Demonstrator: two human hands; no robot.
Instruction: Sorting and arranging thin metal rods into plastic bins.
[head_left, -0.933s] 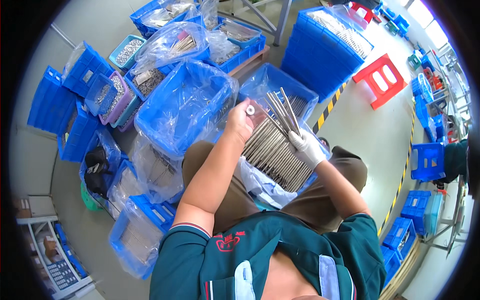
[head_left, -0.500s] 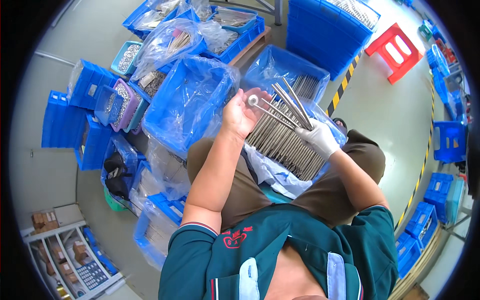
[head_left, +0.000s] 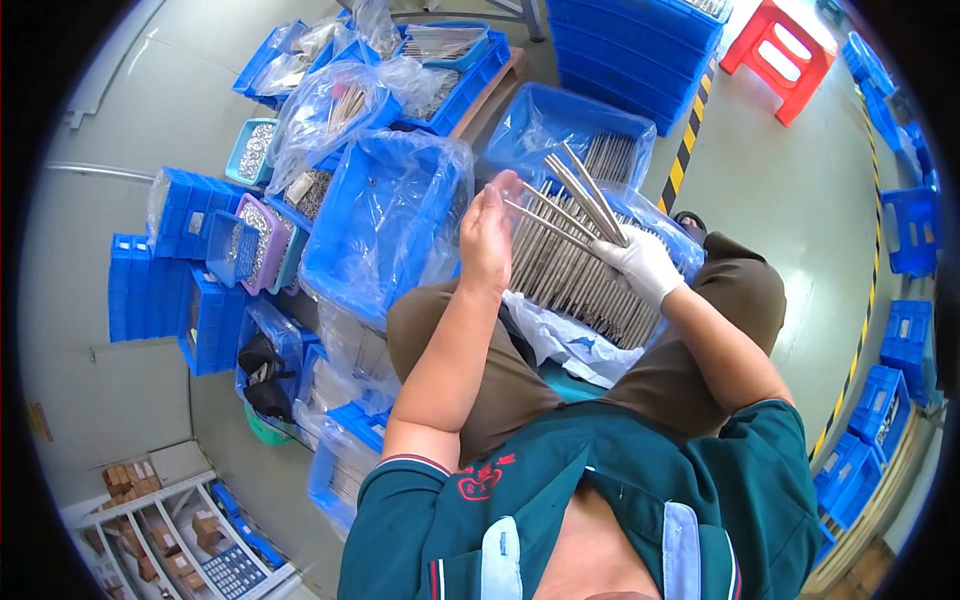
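My right hand (head_left: 643,266), in a white glove, is closed around a fanned bunch of thin metal rods (head_left: 583,197). The rods point up and to the left, over a blue bin (head_left: 690,250) full of similar rods (head_left: 580,275) between my knees. My left hand (head_left: 487,238) is bare and raised beside the rod tips, fingers stretched and palm turned toward the rods. Whatever may lie in that palm is hidden from view. A crumpled white sheet (head_left: 575,343) hangs over the bin's near side.
Left of the rods stands a plastic-lined blue bin (head_left: 375,225); another blue bin (head_left: 520,120) with rods lies beyond. Small baskets of metal parts (head_left: 262,240) and stacked blue crates (head_left: 150,290) fill the left. A tall crate stack (head_left: 630,60) and red stool (head_left: 780,60) are far right.
My left palm has turned sideways, and the small white ring-shaped part seen in it before is out of sight. The right hand keeps its hold on the rods. The view has shifted slightly.
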